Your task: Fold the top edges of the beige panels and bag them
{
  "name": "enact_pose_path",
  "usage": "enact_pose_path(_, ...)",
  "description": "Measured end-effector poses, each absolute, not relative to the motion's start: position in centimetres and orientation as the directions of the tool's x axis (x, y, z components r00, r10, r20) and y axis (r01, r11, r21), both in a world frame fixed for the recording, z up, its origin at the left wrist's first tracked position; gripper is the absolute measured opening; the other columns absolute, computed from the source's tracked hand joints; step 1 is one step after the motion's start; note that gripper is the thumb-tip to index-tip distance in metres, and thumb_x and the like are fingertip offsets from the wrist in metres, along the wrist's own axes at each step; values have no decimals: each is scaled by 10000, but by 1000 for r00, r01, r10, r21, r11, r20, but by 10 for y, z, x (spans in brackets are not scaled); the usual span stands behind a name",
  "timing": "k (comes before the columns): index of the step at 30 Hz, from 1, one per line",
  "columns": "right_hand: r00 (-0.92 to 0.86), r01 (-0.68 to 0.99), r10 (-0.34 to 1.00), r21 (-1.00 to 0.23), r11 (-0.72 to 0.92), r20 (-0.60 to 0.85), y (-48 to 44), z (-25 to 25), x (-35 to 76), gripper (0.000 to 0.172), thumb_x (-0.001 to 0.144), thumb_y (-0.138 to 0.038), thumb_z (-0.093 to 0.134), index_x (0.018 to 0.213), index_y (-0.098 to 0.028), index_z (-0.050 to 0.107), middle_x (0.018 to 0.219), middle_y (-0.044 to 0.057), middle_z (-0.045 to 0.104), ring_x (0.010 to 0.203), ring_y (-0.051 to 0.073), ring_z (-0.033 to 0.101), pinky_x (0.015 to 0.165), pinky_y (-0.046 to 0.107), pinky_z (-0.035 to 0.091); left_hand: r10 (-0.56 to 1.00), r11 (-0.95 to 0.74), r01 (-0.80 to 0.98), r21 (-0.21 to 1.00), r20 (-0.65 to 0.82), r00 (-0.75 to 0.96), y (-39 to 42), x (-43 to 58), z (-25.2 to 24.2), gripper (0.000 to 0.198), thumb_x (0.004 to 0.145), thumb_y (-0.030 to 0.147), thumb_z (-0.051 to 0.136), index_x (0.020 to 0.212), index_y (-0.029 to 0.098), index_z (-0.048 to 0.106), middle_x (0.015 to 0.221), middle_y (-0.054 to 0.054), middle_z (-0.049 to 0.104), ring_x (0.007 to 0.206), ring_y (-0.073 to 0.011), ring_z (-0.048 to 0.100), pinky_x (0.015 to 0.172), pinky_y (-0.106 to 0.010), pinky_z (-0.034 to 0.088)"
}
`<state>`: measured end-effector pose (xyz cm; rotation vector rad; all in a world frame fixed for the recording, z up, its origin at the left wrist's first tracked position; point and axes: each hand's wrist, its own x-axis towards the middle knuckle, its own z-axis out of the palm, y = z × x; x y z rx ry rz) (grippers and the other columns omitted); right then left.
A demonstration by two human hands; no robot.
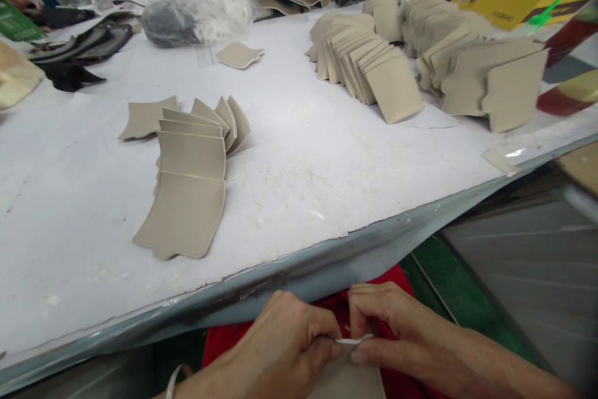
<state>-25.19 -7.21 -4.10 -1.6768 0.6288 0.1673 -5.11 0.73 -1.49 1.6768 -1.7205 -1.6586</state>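
- Piece of beige sheet material (pixel 350 380) sits between my fingers, low over the red cloth (pixel 224 335) at my lap, just off the near edge of the bench (pixel 299 187).
- My left hand (pixel 290 342) pinches the left part of its top edge between thumb and fingers; my right hand (pixel 402 335) pinches the right part. A short pale strip of edge shows between the two grips.
- If my thumbs press unevenly, I judge the edge could pucker or crease out of line; if one pinch loosens, the piece could slide to my lap.
- That pale edge runs crosswise from one set of fingers to the other, while the body drops from them towards me. I take the long axis to run that way, but the far end is out of view, so I cannot be sure.
- Beyond my fingers, to the left, lies a fanned row of beige pieces (pixel 187 215); a careless reach could scatter it. Farther off, ahead and to the right, larger overlapping stacks (pixel 395 84) lean together.
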Motion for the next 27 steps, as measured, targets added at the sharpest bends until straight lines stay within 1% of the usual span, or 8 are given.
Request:
enact_pose_path(2, 839, -489, -311, -869, -74, -445, -71, -44, -251, 161, 852, -291, 660, 766, -188, 571, 834, -6, 565, 844, 175, 515, 714, 275, 371, -791, -315, -547, 775, -533, -301, 10, -51, -19, 214, 813, 151, 563, 601, 159, 594, 538, 61, 358, 515, -72, 329, 501, -243, 186)
enact_pose_path(7, 841, -474, -323, -879, -49, -435, -75, -47, -252, 208, 864, -329, 674, 749, -188, 572, 816, -22, 555, 808, 154, 517, 702, 264, 370, -740, -469, -455, 757, -618, -266, 15, -34, -17, 159, 823, 250, 599, 759, 172, 722, 659, 37, 553, 633, -99, 458, 539, -191, 282)
enact_pose_path(10, 832, -502, -312, -862, -72, -458, -77, -43, -254, 198, 886, -330, 660, 778, -199, 558, 861, -25, 557, 824, 149, 521, 710, 259, 385, -723, -515, -453, 728, -652, -227, 20, -23, -14, 188, 836, 250, 573, 775, 165, 729, 675, 30, 585, 647, -106, 491, 551, -187, 313)
enact_pose_path(14, 838, -531, -229, -836, -139, -495, -72, -33, -244, 61, 937, -298, 580, 970, -250, 561, 1037, -21, 571, 976, 164, 542, 840, 279, 415, -742, -483, -496, 721, -638, -205, 25, -23, -14, 185, 841, 248, 580, 753, 174, 725, 630, 43, 555, 626, -100, 496, 550, -196, 297)
enact_pose_path(17, 841, -541, -169, -796, -271, -513, -65, -25, -231, 187, 997, -329, 449, 1100, -252, 586, 1106, 30, 586, 1053, 217, 548, 921, 363, 423, -738, -489, -491, 721, -642, -208, 25, -27, -10, 145, 825, 238, 598, 781, 186, 726, 651, 42, 585, 652, -112, 520, 569, -204, 309)
enact_pose_path(19, 840, -540, -163, -768, -343, -518, -63, -22, -224, 250, 1012, -333, 403, 1097, -226, 612, 1082, 60, 605, 1043, 248, 562, 913, 396, 437, -738, -496, -482, 723, -643, -205, 25, -27, -5, 117, 793, 230, 637, 861, 199, 727, 755, 30, 647, 733, -132, 561, 614, -207, 335)
enact_pose_path(21, 827, -557, -162, -750, -358, -538, -63, -20, -221, 258, 1011, -323, 408, 1067, -214, 635, 1047, 68, 621, 1026, 258, 576, 897, 397, 450, -742, -508, -479, 716, -646, -178, 27, -24, -1, 169, 765, 214, 659, 924, 206, 713, 829, 23, 667, 778, -143, 577, 638, -210, 346)
enact_pose_path(27, 801, -597, -180, -739, -312, -571, -62, -19, -225, 228, 992, -309, 446, 1106, -236, 630, 1080, 64, 613, 1051, 255, 572, 923, 409, 446, -734, -542, -462, 702, -663, -147, 34, -19, -7, 97, 778, 168, 588, 788, 182, 683, 647, 50, 565, 648, -115, 511, 568, -208, 318)
